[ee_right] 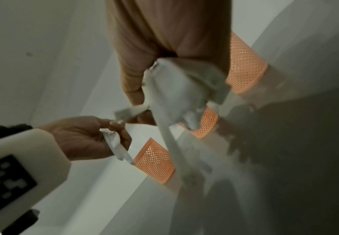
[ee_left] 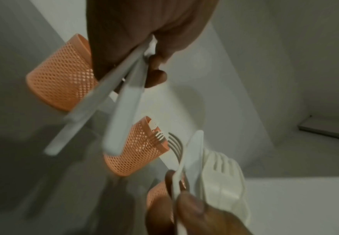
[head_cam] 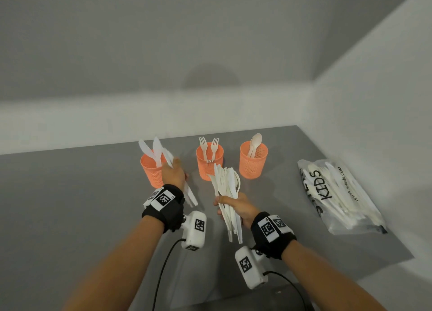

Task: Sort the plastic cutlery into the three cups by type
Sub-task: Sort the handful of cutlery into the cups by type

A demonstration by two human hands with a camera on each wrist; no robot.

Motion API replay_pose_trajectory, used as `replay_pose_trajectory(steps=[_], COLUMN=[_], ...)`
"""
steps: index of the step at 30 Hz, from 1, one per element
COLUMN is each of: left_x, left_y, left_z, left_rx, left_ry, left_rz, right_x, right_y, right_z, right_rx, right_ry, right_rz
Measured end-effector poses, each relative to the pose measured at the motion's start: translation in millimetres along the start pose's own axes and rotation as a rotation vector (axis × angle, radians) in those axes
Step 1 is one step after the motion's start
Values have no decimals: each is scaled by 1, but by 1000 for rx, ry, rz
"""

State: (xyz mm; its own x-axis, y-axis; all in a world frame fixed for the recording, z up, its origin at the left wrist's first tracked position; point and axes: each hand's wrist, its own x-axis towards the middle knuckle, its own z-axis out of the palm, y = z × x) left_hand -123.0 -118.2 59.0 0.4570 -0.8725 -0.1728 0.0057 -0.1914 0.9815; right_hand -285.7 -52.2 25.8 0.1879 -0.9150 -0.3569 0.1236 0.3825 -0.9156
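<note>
Three orange mesh cups stand in a row on the grey table. The left cup (head_cam: 151, 170) holds white knives, the middle cup (head_cam: 208, 164) forks, the right cup (head_cam: 253, 161) spoons. My left hand (head_cam: 174, 171) grips a few white knives (head_cam: 191, 195) right beside the left cup's rim, blades up and towards the cup. In the left wrist view their handles (ee_left: 122, 103) stick out below my fingers. My right hand (head_cam: 232, 206) grips a mixed bundle of cutlery (head_cam: 226, 184) in front of the middle cup; the right wrist view shows the bundle (ee_right: 176, 90) in my fist.
A clear plastic bag (head_cam: 339, 193) printed "KIDS", with more white cutlery inside, lies at the table's right edge. White walls close the back and right side. Bare grey table (head_cam: 70, 205) stretches to the left.
</note>
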Motion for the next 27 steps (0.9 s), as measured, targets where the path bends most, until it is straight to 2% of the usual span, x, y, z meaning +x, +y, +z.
replay_pose_trajectory(steps=[3,7,10,17,23,27], left_x=[-11,-34,-41,-33,-27,-34], left_y=[-7,-7,-6,1,6,0], left_z=[4,13,21,27,24,26], left_rx=[-17,44,136,272,152,206], left_ry=[-185,-370,-352,-259,-131,-176], left_rz=[-119,-13,80,105,201,234], right_x=[3,4,4,0,-1,4], right_y=[-1,-4,-4,-4,-4,-5], right_z=[0,4,7,4,5,11], right_rx=[-21,-4,-14,-41,-96,-123], right_ry=[10,35,21,-24,-50,-30], right_rz=[-24,-26,-15,-19,-20,-52])
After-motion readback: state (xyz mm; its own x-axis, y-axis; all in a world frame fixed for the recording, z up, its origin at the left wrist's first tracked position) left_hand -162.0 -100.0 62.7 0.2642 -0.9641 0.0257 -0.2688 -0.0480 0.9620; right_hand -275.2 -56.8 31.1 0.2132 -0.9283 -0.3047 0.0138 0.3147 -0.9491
